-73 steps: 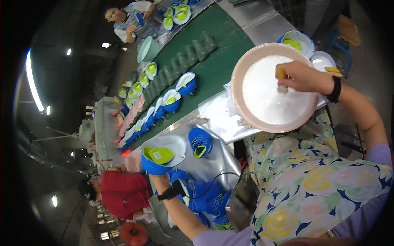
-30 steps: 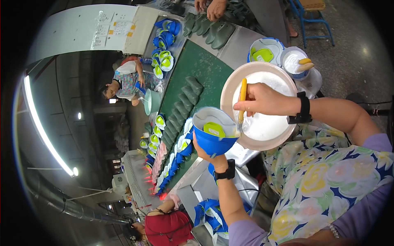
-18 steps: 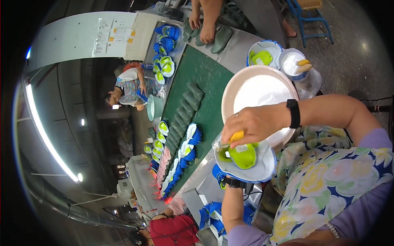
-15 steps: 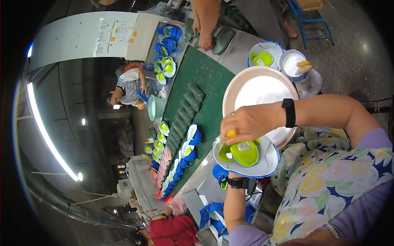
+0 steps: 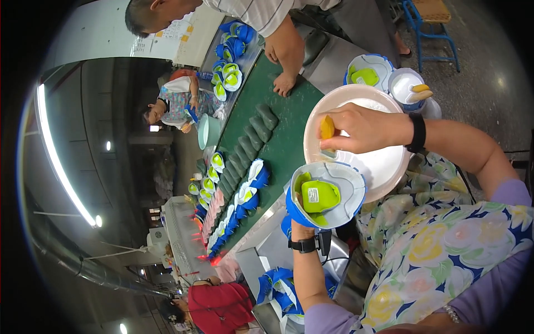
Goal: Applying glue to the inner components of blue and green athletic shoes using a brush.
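My left hand [image 5: 302,230] holds a blue shoe upper [image 5: 354,195] from below, its fingers mostly hidden. The upper's pale inner side faces up, and a lime-green tongue [image 5: 321,195] with a white label lies in its middle. In my right hand [image 5: 364,129] is a brush with a yellow handle [image 5: 327,128], bristles pointing down. The brush hangs just above the upper's far rim, apart from it. Beneath my right hand stands a wide pinkish basin [image 5: 315,119] of white liquid.
A green conveyor belt [image 5: 292,125] carries a row of dark green shoe lasts [image 5: 250,136] and several uppers. A co-worker's hand [image 5: 285,83] rests on its edge. Beyond the basin stand a white cup [image 5: 405,83] with yellow handles and another upper [image 5: 370,65]. More blue uppers [image 5: 281,286] lie beside my left forearm.
My right hand has lifted the brush off the upper and moved up over the basin. The upper is tilted differently. A co-worker has leaned in, one hand now on the belt.
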`<state>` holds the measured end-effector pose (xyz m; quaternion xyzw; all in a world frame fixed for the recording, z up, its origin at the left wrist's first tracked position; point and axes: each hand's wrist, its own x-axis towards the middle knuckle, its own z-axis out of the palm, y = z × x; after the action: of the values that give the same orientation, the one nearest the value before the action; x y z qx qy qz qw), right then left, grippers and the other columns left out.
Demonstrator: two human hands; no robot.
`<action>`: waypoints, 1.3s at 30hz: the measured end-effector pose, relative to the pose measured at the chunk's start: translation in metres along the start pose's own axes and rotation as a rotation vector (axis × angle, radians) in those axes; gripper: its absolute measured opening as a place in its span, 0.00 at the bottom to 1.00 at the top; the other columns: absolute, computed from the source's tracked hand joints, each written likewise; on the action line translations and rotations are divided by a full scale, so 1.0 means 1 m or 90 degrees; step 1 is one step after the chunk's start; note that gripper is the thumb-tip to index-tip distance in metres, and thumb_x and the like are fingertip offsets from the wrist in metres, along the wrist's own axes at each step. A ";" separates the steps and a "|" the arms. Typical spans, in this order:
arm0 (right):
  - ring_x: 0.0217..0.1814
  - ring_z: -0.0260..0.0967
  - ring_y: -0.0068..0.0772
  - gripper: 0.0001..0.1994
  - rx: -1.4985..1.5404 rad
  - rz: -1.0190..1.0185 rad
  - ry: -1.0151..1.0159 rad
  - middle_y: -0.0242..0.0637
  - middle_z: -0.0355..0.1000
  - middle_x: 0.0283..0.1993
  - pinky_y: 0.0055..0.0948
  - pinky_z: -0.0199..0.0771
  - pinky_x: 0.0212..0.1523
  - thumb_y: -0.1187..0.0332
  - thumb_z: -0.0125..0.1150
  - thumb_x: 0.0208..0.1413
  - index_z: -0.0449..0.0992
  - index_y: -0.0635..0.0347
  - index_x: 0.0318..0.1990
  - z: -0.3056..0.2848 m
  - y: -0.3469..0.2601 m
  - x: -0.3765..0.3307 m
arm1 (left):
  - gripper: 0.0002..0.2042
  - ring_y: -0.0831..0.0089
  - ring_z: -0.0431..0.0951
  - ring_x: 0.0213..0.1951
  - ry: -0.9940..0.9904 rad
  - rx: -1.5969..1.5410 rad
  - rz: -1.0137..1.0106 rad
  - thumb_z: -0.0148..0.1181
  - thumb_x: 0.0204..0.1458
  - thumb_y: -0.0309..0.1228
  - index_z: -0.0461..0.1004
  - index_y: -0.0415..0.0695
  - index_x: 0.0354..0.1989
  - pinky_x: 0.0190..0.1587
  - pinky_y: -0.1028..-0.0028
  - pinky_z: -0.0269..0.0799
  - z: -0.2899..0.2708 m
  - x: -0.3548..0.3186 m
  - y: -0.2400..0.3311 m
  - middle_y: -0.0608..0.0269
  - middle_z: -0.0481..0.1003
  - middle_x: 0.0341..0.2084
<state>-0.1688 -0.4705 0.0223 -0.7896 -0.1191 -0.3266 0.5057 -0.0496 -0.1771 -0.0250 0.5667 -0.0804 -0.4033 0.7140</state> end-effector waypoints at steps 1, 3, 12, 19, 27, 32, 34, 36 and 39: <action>0.33 0.73 0.46 0.07 0.091 -0.040 0.002 0.44 0.73 0.31 0.36 0.71 0.34 0.69 0.59 0.56 0.70 0.63 0.35 0.008 0.001 0.005 | 0.29 0.60 0.75 0.53 0.016 0.026 0.003 0.57 0.57 0.49 0.64 0.44 0.62 0.55 0.59 0.74 0.003 0.000 -0.001 0.57 0.73 0.53; 0.32 0.72 0.48 0.07 0.059 -0.094 -0.024 0.44 0.72 0.30 0.37 0.71 0.35 0.69 0.59 0.56 0.69 0.63 0.35 0.018 0.000 0.009 | 0.30 0.60 0.75 0.53 0.035 0.037 0.014 0.57 0.56 0.50 0.64 0.44 0.63 0.56 0.59 0.73 0.006 -0.001 -0.002 0.57 0.73 0.53; 0.32 0.74 0.47 0.11 -0.039 0.128 -0.046 0.48 0.75 0.30 0.36 0.72 0.36 0.66 0.62 0.53 0.74 0.67 0.36 0.003 0.004 0.002 | 0.23 0.63 0.76 0.50 0.151 -0.118 0.170 0.54 0.59 0.44 0.64 0.51 0.61 0.49 0.62 0.78 -0.065 0.045 0.011 0.60 0.73 0.51; 0.31 0.73 0.32 0.09 -0.009 0.233 -0.078 0.41 0.76 0.30 0.29 0.71 0.36 0.68 0.62 0.55 0.76 0.66 0.36 -0.009 0.000 -0.014 | 0.16 0.67 0.76 0.44 0.235 -0.072 0.175 0.54 0.62 0.32 0.65 0.47 0.57 0.39 0.69 0.80 -0.170 0.129 0.015 0.61 0.73 0.49; 0.35 0.73 0.29 0.07 0.038 0.356 -0.156 0.39 0.75 0.34 0.27 0.73 0.40 0.70 0.62 0.55 0.74 0.65 0.36 0.006 0.007 -0.020 | 0.13 0.64 0.79 0.36 0.519 0.105 -0.013 0.52 0.60 0.24 0.66 0.48 0.52 0.37 0.67 0.79 -0.227 0.202 -0.003 0.55 0.73 0.42; 0.35 0.72 0.27 0.07 0.038 0.404 -0.176 0.39 0.74 0.34 0.26 0.73 0.40 0.71 0.62 0.55 0.74 0.66 0.36 0.008 -0.001 -0.021 | 0.16 0.65 0.78 0.34 0.408 0.096 0.025 0.53 0.61 0.25 0.62 0.47 0.55 0.35 0.73 0.78 -0.236 0.206 -0.014 0.57 0.74 0.39; 0.34 0.72 0.26 0.07 0.044 0.434 -0.184 0.38 0.74 0.35 0.25 0.72 0.40 0.71 0.62 0.55 0.74 0.66 0.36 0.007 -0.003 -0.021 | 0.17 0.67 0.77 0.34 0.365 -0.140 0.201 0.53 0.61 0.25 0.62 0.46 0.57 0.38 0.75 0.77 -0.239 0.212 -0.023 0.55 0.73 0.41; 0.34 0.71 0.24 0.07 0.040 0.422 -0.180 0.37 0.73 0.34 0.23 0.72 0.39 0.71 0.62 0.56 0.74 0.66 0.36 0.007 -0.002 -0.021 | 0.20 0.65 0.78 0.38 0.395 -0.181 0.219 0.55 0.59 0.25 0.61 0.46 0.59 0.42 0.71 0.77 -0.245 0.216 -0.027 0.54 0.72 0.46; 0.34 0.70 0.23 0.07 0.004 0.373 -0.192 0.34 0.73 0.34 0.23 0.72 0.38 0.71 0.61 0.56 0.73 0.66 0.36 0.006 0.001 -0.024 | 0.23 0.51 0.78 0.42 0.540 -0.104 0.001 0.54 0.54 0.25 0.60 0.44 0.59 0.43 0.53 0.75 -0.254 0.199 -0.014 0.57 0.72 0.48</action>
<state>-0.1840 -0.4626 0.0048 -0.8282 0.0384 -0.0461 0.5573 0.2208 -0.1216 -0.1932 0.6241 0.2521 -0.1389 0.7264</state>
